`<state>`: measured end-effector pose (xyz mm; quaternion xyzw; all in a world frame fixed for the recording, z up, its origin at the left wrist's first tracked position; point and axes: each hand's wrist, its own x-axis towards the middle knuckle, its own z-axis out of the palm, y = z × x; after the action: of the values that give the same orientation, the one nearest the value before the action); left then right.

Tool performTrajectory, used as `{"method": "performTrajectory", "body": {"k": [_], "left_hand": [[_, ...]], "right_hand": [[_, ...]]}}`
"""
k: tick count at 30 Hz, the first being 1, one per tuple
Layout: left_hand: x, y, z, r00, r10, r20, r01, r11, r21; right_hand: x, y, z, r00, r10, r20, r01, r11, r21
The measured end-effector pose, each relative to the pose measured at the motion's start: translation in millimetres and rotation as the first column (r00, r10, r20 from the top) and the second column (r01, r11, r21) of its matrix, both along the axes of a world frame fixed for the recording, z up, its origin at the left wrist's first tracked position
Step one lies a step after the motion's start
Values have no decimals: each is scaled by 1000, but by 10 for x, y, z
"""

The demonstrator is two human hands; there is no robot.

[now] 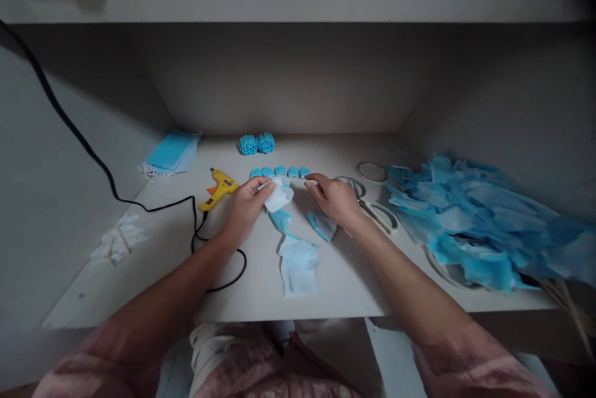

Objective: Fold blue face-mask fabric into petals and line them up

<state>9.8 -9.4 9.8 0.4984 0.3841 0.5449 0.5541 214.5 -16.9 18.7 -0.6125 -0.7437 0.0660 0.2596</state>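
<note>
Now pinching a crumpled, whitish, soft-fabric piece (pixel 279 194) in the left hand (pixel 246 207) above the smooth pale tabletop (pixel 349 280), with the right hand (pixel 338 198) curled nearby, can't tell whether gripping, near a row of small rounded blue fabric pieces (pixel 280 171) and, farther back, ruffled blue rolls (pixel 266 143).

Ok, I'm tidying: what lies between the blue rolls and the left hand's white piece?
A row of five small blue pieces, in the head view.
</note>
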Motion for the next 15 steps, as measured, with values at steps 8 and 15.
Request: {"method": "performTrajectory", "body": {"k": [8,15], "left_hand": [[29,-49,-5,993,15,-116,-8,998,56],[22,-34,-24,988,38,-149,-34,999,31]], "right_hand": [[-229,-138,41,873,273,-405,-274,960,56],[-252,-94,-90,775,167,-609,-204,979,8]]}}
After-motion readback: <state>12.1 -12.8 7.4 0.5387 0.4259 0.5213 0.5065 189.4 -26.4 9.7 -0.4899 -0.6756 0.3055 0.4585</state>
